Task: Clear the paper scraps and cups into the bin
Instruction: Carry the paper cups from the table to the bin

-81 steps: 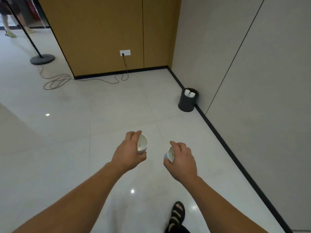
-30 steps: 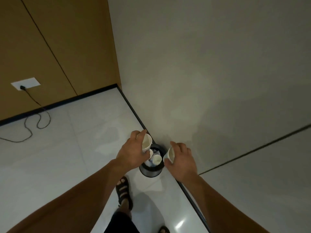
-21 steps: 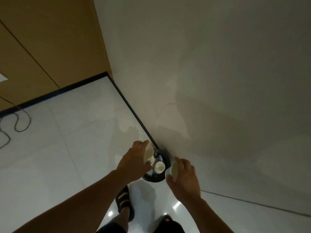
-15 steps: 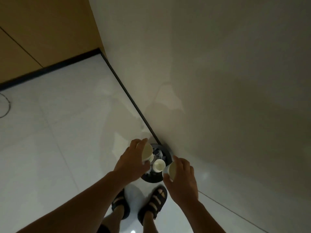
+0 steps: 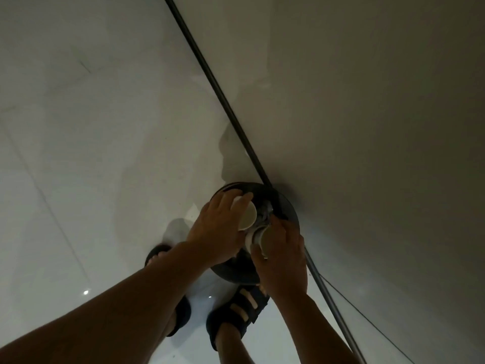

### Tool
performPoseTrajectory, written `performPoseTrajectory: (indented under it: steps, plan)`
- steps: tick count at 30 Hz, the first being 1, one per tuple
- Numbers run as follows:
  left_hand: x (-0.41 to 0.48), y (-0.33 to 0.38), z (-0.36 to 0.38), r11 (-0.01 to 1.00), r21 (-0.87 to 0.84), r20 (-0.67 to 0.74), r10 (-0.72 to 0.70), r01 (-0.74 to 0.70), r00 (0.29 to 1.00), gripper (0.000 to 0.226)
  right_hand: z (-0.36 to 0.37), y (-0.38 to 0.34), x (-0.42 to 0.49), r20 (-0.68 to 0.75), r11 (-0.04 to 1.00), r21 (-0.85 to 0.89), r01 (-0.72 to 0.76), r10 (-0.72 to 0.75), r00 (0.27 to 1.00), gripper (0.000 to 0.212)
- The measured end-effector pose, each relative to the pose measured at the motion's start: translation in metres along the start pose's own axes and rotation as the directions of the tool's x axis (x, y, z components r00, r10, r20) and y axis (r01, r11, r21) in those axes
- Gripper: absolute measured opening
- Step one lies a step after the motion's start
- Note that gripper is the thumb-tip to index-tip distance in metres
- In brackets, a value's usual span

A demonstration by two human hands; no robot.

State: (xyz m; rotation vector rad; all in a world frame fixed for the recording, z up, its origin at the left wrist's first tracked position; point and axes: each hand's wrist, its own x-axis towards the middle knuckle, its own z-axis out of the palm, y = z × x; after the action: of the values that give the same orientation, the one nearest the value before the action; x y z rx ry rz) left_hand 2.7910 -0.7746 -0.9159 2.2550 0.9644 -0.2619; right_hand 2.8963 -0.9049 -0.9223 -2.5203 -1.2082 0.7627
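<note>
The round black bin (image 5: pixel 287 206) stands on the floor against the wall, right below me. My left hand (image 5: pixel 217 232) grips a white paper cup (image 5: pixel 246 215) tilted on its side over the bin's mouth. My right hand (image 5: pixel 282 256) grips a second white paper cup (image 5: pixel 262 241), also tilted, just beside the first. Another white cup (image 5: pixel 250 236) and crumpled scraps (image 5: pixel 263 218) show inside the bin between my hands. Much of the bin's inside is hidden by my hands.
A grey wall (image 5: pixel 367 127) fills the right side, with a black baseboard (image 5: pixel 223 101) running diagonally to the bin. The glossy white tiled floor (image 5: pixel 91 153) spreads to the left. My feet in black sandals (image 5: pixel 236 308) stand just before the bin.
I walked up to the bin and bent over it. Both hands, still holding their cups, have dropped down to the bin's mouth, and the cups are tilted over.
</note>
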Motion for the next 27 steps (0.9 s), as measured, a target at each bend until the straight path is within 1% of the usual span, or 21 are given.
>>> performPoseTrajectory:
  steps: [4, 6, 9, 11, 14, 17, 20, 24, 27]
  plan:
    - [-0.005, -0.019, 0.030, 0.976, 0.210, 0.073, 0.041, -0.055, 0.997, 0.096, 0.030, 0.011, -0.009, -0.001, 0.994, -0.110, 0.002, -0.002, 1.000, 0.091]
    - [-0.007, -0.029, 0.043, 0.958, 0.277, 0.093, 0.052, -0.076, 0.994, 0.101, 0.043, 0.015, -0.012, 0.006, 0.984, -0.179, 0.020, -0.019, 1.000, 0.094]
    - [-0.007, -0.038, 0.053, 0.953, 0.288, 0.103, 0.070, -0.098, 0.992, 0.102, 0.057, 0.016, -0.010, 0.008, 0.963, -0.269, 0.034, -0.033, 0.999, 0.095]
    - [-0.006, -0.040, 0.055, 0.955, 0.278, 0.112, 0.077, -0.105, 0.991, 0.105, 0.061, 0.016, -0.008, 0.020, 0.960, -0.280, 0.025, -0.020, 1.000, 0.095]
    - [-0.012, -0.037, 0.048, 0.957, 0.275, 0.145, 0.052, -0.091, 0.988, 0.113, 0.052, 0.010, -0.013, 0.081, 0.965, -0.261, 0.017, 0.004, 0.997, 0.100]
    - [-0.028, -0.028, 0.019, 0.969, 0.246, 0.115, -0.007, -0.022, 0.993, 0.111, 0.023, -0.006, -0.020, 0.123, 0.969, -0.244, 0.018, 0.012, 0.992, 0.104]
    - [-0.054, -0.020, -0.031, 0.979, 0.190, 0.063, -0.086, 0.073, 0.994, 0.109, -0.019, -0.037, -0.029, 0.190, 0.968, -0.249, 0.038, 0.010, 0.982, 0.106]
    - [-0.101, -0.006, -0.111, 0.979, 0.133, -0.008, -0.153, 0.153, 0.988, 0.104, -0.090, -0.099, -0.046, 0.216, 0.961, -0.238, 0.138, -0.086, 0.973, 0.101]
    - [-0.146, 0.006, -0.171, 0.967, 0.099, -0.058, -0.232, 0.237, 0.971, 0.105, -0.143, -0.153, -0.060, 0.229, 0.947, -0.230, 0.223, -0.170, 0.958, 0.097]
